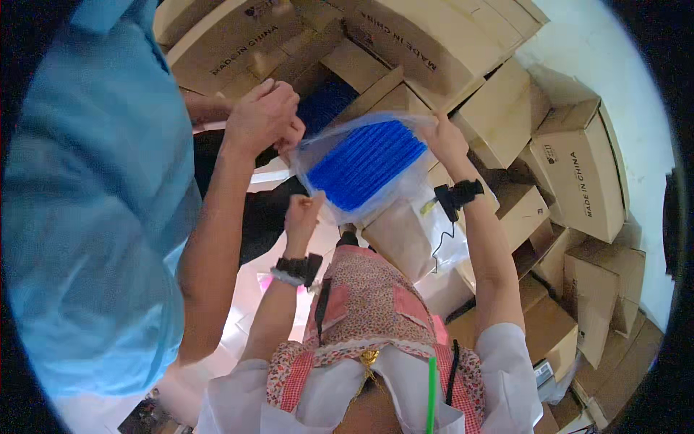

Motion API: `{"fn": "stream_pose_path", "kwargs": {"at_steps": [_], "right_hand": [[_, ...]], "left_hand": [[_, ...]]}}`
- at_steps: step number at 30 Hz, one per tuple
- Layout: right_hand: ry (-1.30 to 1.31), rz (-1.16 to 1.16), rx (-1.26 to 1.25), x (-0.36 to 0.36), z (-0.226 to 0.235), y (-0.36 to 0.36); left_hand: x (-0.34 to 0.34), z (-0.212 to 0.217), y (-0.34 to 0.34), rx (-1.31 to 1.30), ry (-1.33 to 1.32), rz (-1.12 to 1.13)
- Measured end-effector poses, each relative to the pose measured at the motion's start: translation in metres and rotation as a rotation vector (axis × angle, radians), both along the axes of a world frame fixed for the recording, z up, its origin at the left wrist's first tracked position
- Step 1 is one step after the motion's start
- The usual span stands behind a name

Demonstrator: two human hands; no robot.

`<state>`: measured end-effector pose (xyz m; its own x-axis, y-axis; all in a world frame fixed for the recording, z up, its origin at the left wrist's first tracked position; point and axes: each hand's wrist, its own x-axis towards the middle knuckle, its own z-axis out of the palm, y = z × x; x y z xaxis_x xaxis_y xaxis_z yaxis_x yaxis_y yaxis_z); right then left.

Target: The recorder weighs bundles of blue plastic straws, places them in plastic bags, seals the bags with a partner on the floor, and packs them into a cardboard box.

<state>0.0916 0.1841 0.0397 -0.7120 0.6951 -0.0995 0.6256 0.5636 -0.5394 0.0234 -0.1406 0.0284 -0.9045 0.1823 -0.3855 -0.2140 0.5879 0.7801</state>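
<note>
A clear plastic bag (354, 210) is stretched out in front of me, with a flat bundle of bright blue, ridged strips (367, 165) inside it. My right hand (447, 142) is closed on the bag's far right corner. At the near left edge my left hand (302, 215) has its fingers pinched together on the plastic. Dark bands with small devices circle both my wrists. A co-worker's hand (266, 119) is bent closed by the bag's far left corner; whether it holds the plastic I cannot tell.
A co-worker in a blue top (108, 210) stands close on my left. Behind the bag, an open carton (329, 105) has something blue inside. Large cardboard boxes (578, 173) are piled along the far side and right. A white-wrapped carton (416, 235) lies below the bag.
</note>
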Motion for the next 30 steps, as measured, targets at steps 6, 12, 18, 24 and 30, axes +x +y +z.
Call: {"fn": "stream_pose_path", "kwargs": {"at_steps": [6,12,18,24,30], "right_hand": [[0.073,0.180,0.000,0.058,-0.058,-0.057],[0.053,-0.031,-0.089,0.121,-0.008,-0.071],[0.143,-0.107,-0.171,0.117,0.018,-0.073],[0.054,-0.061,-0.253,0.156,-0.051,-0.081],[0.403,0.045,-0.428,0.115,-0.002,-0.064]], "left_hand": [[0.034,-0.058,-0.042,-0.050,0.080,-0.162],[0.112,-0.018,-0.080,-0.249,-0.252,-0.414],[0.074,-0.007,-0.030,-0.319,0.572,-0.371],[0.050,-0.061,-0.019,-0.246,0.299,-0.258],[0.044,-0.023,-0.004,0.087,0.426,-0.178]]}}
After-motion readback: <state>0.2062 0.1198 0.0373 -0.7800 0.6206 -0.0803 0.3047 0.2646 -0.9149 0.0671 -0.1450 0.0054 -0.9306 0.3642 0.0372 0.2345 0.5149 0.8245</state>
